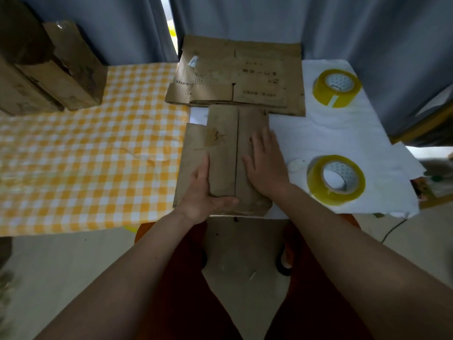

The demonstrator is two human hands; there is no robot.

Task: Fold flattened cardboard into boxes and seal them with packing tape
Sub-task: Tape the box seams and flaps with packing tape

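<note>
Cardboard box [224,153]: flaps folded shut, long axis pointing away | left hand [207,192] grasps near corner | right hand [266,163] flat on flap

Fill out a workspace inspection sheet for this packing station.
Surface: yellow checked cloth on the left, white cloth on the right.
Job's things: box being folded, flaps closed, untaped; flat cardboard stack behind it; two tape rolls on the white cloth.
Clutter: finished boxes at far left.
Hands: left hand grips the box's near edge; right hand presses flat on the right flap.
Cables: one cable on the floor at right.
Surroundings: grey curtain behind.
</note>
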